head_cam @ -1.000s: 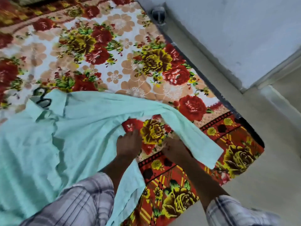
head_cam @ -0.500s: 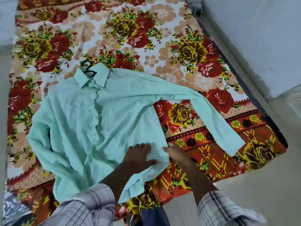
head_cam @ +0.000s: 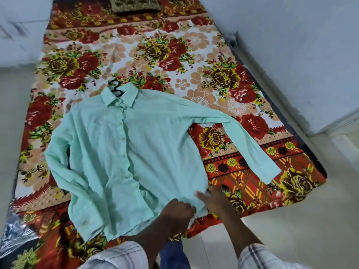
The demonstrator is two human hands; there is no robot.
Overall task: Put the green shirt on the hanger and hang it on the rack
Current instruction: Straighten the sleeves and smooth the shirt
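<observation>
There is one green shirt (head_cam: 136, 152), one hanger (head_cam: 116, 89), one pillow (head_cam: 134, 4) and one bed (head_cam: 155, 55) with a flowered sheet; two hands are at work. The green shirt lies flat on the bed, front side up and buttoned, its collar towards the pillow at the far end. One of its sleeves reaches out to the right across the sheet, the other lies bent along the left side of the body. The hanger is inside the shirt, and only its black hook comes out at the collar.

The left hand (head_cam: 177, 212) is on the near right corner of the hem, and its grip is closed: the fingers curl into the cloth. The right hand (head_cam: 217, 199) is just beside it on the sheet, with one finger stretched onto the edge of the shirt. This part is blurred, so it cannot be told whether this grip pinches the cloth or only touches it.

Half a second ago the left hand lay flatter on the cloth, with its fingers spread. The shirt has kept its place and shape since then. The view is now wider and shows the pillow.
</observation>
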